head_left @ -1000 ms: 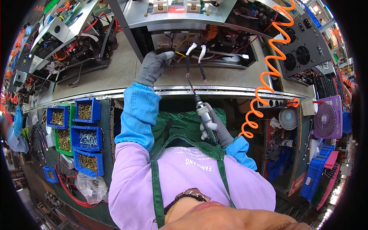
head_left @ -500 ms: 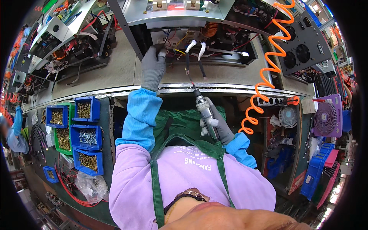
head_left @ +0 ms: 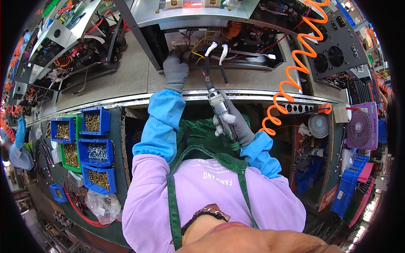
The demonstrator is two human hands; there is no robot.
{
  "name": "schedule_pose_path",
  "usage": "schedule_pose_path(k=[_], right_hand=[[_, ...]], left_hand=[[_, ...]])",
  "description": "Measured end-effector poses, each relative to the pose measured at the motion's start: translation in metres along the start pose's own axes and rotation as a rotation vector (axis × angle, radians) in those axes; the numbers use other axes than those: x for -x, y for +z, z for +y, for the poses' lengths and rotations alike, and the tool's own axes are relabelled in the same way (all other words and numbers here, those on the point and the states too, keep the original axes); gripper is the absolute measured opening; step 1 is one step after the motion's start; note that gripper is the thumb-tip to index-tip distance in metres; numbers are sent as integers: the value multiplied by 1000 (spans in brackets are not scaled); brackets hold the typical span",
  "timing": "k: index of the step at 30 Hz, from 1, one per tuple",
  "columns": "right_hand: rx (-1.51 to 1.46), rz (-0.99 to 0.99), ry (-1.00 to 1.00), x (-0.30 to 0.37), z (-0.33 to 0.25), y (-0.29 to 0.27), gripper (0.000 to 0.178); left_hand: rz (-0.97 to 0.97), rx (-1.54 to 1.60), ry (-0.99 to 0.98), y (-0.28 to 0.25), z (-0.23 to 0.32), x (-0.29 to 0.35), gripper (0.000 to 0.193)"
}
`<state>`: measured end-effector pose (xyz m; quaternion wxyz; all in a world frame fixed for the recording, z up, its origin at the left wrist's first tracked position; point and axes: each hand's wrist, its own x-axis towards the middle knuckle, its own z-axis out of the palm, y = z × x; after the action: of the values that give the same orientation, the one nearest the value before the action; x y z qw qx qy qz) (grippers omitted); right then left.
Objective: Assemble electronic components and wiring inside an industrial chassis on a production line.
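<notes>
My right hand (head_left: 233, 123), in a grey glove, is wrapped round a power screwdriver (head_left: 219, 107). The tool tilts up and leftward, its tip close to the black cable end below the open metal chassis (head_left: 196, 10). My left hand (head_left: 176, 69), gloved too, reaches inside the chassis at its left side; its fingertips are hidden among the wires and a pale part, so what they hold cannot be made out. Beside it run yellow wires (head_left: 197, 53). Two black cables with white sleeves (head_left: 223, 55) hang over the front edge. A copper coil (head_left: 231, 30) sits behind them.
Blue bins of screws (head_left: 98, 152) stand on the left bench near a clear plastic bag (head_left: 103, 205). An orange coiled hose (head_left: 301, 63) hangs at right. Further right are a black panel with fans (head_left: 335, 56) and a purple fan (head_left: 362, 128). Another chassis (head_left: 63, 59) stands at left.
My right hand has raised the screwdriver slightly up and leftward, nearer the chassis. My left hand has shifted a little right and further in among the wires.
</notes>
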<state>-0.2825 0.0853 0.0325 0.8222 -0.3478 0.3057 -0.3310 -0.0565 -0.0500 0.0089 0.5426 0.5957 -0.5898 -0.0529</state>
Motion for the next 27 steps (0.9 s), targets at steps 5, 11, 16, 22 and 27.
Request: schedule_pose_path(k=[5, 11, 16, 22, 27], right_hand=[[11, 12, 4, -1, 0, 3, 92], [-4, 10, -16, -2, 1, -1, 91], [-15, 15, 0, 1, 3, -3, 91], [-22, 4, 25, 4, 5, 0, 92], [10, 1, 33, 5, 7, 6, 92]], left_hand=[[100, 58, 14, 9, -5, 5, 18], [56, -43, 19, 16, -9, 8, 30], [42, -57, 91, 9, -11, 6, 24], [52, 15, 68, 7, -9, 5, 18], [61, 2, 71, 6, -8, 5, 17]])
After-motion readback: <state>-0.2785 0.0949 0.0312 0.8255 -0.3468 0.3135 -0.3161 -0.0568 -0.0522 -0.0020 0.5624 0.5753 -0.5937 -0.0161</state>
